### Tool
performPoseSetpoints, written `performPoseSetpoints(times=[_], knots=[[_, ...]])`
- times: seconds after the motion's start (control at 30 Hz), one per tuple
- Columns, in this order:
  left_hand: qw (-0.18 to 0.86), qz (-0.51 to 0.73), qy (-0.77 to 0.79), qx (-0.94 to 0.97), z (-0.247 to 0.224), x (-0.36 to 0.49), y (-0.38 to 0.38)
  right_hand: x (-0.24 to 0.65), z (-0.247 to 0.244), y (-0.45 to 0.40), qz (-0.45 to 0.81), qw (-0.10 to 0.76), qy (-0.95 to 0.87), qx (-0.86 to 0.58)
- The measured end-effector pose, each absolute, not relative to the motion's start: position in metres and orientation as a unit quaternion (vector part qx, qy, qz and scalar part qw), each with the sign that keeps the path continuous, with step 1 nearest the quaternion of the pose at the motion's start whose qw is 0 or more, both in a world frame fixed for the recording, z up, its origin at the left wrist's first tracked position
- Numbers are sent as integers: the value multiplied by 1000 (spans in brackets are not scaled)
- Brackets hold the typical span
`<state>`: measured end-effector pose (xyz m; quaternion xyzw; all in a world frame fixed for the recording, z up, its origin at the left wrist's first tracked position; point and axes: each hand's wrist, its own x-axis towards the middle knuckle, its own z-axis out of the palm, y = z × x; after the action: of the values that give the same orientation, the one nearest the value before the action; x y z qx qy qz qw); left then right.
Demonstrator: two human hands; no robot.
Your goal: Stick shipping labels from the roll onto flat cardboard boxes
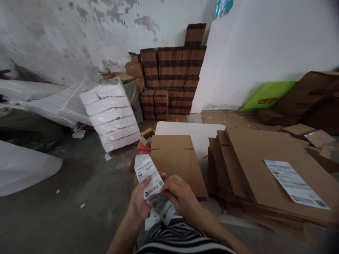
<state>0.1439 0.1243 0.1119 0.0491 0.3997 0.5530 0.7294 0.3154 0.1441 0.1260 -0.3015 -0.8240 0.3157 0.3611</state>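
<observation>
A folded strip of printed shipping labels [148,173] is between my two hands, close to my body. My left hand [140,197] grips it from the left, thumb on the printed face. The fingers of my right hand [180,192] pinch the strip's right edge, where it bends. Its lower part hangs toward my lap. Just beyond my hands, a flat folded cardboard box [172,158] lies on a white tabletop [203,141]. To the right, one label sheet [295,183] rests on a stack of flat cardboard boxes [254,155].
Bundled cardboard [169,70] is piled against the wall at the back. A plastic-wrapped white stack [111,116] leans at the left, near white wrapped bundles [53,100]. A bright green sheet [267,95] and brown cartons [309,91] stand at the right. Paper scraps lie on the floor.
</observation>
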Motion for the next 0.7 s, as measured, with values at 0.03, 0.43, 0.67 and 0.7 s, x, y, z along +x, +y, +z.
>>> performPoseSetpoints(times=[0.03, 0.43, 0.67, 0.7], knots=[[700, 577, 418, 39, 107, 134, 128, 319, 135, 149, 321, 378, -820, -286], [670, 533, 506, 103, 74, 101, 120, 334, 57, 225, 190, 270, -720, -610], [625, 543, 554, 86, 85, 114, 121, 382, 35, 215, 315, 274, -551, -723], [628, 556, 538, 87, 91, 114, 120, 388, 45, 215, 312, 337, -539, -706]])
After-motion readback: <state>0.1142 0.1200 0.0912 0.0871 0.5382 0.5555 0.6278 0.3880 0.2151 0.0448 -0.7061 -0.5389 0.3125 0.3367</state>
